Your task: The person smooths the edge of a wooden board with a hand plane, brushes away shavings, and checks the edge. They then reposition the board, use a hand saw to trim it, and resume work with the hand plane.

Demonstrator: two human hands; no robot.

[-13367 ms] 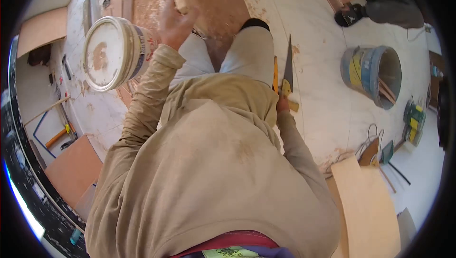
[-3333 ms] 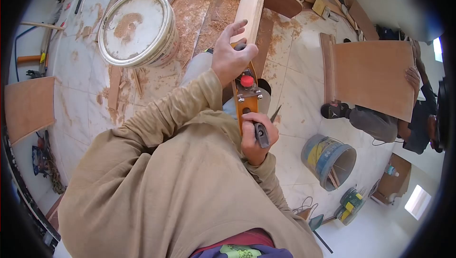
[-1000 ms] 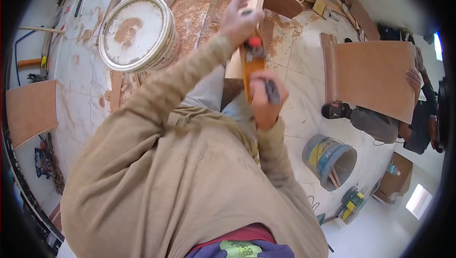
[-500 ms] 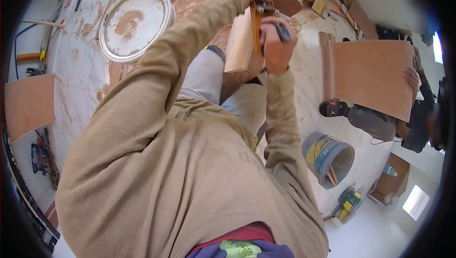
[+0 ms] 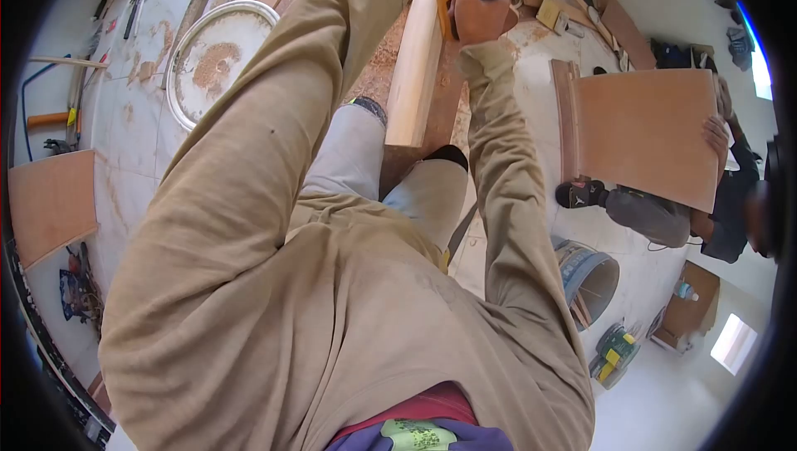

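Observation:
At the top of the head view my right hand (image 5: pixel 480 16) is closed round the dark rear handle of an orange-sided hand plane (image 5: pixel 444 4). The plane lies along the right side of a pale, rounded length of wood (image 5: pixel 413 78), which runs up from between my knees over a brown board. My left arm stretches up to the top edge of the view. The left hand itself is beyond the frame, so its grip is hidden, as is the front of the plane.
A white round lid (image 5: pixel 217 65) with sawdust is on the left, near a hammer (image 5: pixel 135 13). At the right a co-worker's hand (image 5: pixel 716 141) holds a brown panel (image 5: pixel 647 131). A bucket (image 5: pixel 588 278) stands below it. Shavings and offcuts lie at the top.
Both arms have reached farther forward, and the plane has moved up along the wood with my right hand. My left hand has gone out of view. More of the wood's near end shows.

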